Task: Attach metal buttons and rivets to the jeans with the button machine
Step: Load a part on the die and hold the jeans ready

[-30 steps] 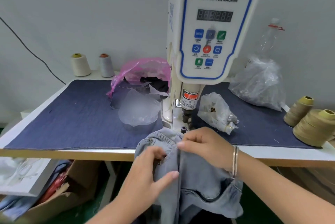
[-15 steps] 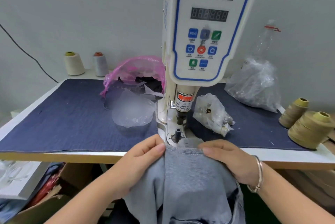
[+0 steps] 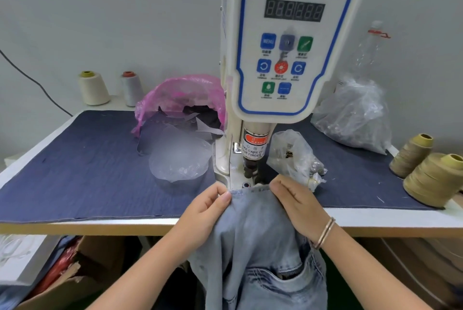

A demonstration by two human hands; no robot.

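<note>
Machine: one button machine, upright at the 12 o'clock side of the table; its punch head sits just above the jeans' top edge.
Jeans: one pair of light blue jeans, waistband edge laid at the machine's base, the rest hanging off the table's front edge toward 6 o'clock.
Left hand: left hand at 9 o'clock of the waistband, thumb and forefinger pinching the denim edge.
Right hand: right hand at 3 o'clock of the waistband, fingers curled over the edge and gripping it; two bangles on the wrist.
Thread: four spools, two pale spools at 10 o'clock, two tan spools at 3 o'clock.
Bags: four plastic bags, one pink, three clear.
Change: half a second ago the hands held the same edge slightly nearer 6 o'clock; the waistband now lies closer under the punch.
</note>
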